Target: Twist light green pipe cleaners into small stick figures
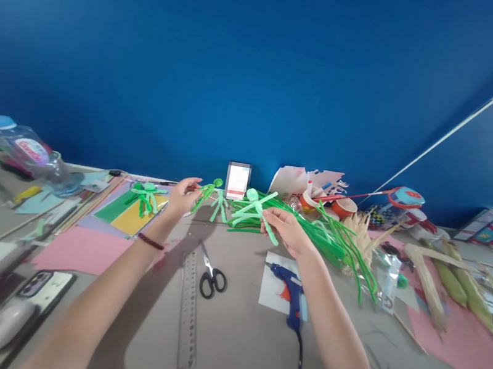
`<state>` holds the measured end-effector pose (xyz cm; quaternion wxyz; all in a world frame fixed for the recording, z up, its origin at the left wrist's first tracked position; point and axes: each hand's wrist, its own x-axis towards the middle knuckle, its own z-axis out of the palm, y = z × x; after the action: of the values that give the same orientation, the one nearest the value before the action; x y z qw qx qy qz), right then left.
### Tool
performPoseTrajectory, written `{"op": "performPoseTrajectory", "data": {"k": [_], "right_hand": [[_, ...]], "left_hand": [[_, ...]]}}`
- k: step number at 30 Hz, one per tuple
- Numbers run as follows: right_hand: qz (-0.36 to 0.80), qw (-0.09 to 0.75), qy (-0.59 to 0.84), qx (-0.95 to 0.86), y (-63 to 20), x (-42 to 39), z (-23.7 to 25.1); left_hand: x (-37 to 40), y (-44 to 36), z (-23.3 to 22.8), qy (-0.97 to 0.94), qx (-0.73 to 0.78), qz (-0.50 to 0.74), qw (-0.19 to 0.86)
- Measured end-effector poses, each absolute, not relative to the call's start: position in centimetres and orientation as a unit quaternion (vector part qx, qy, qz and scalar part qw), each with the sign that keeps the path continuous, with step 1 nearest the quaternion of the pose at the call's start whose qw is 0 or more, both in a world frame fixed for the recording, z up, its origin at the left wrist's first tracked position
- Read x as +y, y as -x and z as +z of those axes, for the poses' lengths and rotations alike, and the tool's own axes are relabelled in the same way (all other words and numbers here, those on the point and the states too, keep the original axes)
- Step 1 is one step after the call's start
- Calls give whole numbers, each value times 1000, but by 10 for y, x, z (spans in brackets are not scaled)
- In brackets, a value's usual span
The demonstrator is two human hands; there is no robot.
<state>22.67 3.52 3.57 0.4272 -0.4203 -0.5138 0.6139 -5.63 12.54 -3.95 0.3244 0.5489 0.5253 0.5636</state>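
Pale-green pipe-cleaner figure (257,213), one, raised over the table between person and wall, grasped by the right hand (284,228). Nearest the viewer: clear ruler (188,319), roughly lengthwise; black-handled scissors (210,272), beside the ruler, blades pointing away and slightly left; blue glue gun (288,276), partly on a white sheet (268,297), just left of the right forearm, cord running toward the viewer. Next, at the hands: pale-green figure, extending left and upward from the right thumb and fingers, long axis aslant, round head at upper left, one leg reaching to lower right; right hand the nearer, in contact, left hand (184,196) across a gap. Left hand, fingers bent, against a brighter green pipe-cleaner figure (207,194); whether pinching or merely steadying it, cannot tell. Between the two, a small pale-green figure (218,206), upright, touched by neither hand, closer to the left. Behind the right hand, a bundle of green pipe cleaners (326,239), spread rightward. Farther, a white rectangular item (237,181), blurred, before the blue wall (254,73).
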Motion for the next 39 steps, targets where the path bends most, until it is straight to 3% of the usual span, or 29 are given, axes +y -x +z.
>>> {"op": "performPoseTrajectory", "data": {"k": [3, 6, 22, 39], "right_hand": [[610, 427, 421, -518, -226, 35, 35], [613, 422, 417, -522, -225, 35, 34], [613, 421, 422, -517, -225, 34, 34], [613, 415, 419, -526, -227, 37, 28]], "left_hand": [[125, 34, -51, -473, 529, 582, 398], [125, 21, -67, -469, 561, 556, 396], [125, 32, -65, -640, 638, 374, 209], [107, 47, -51, -744, 581, 291, 154]]}}
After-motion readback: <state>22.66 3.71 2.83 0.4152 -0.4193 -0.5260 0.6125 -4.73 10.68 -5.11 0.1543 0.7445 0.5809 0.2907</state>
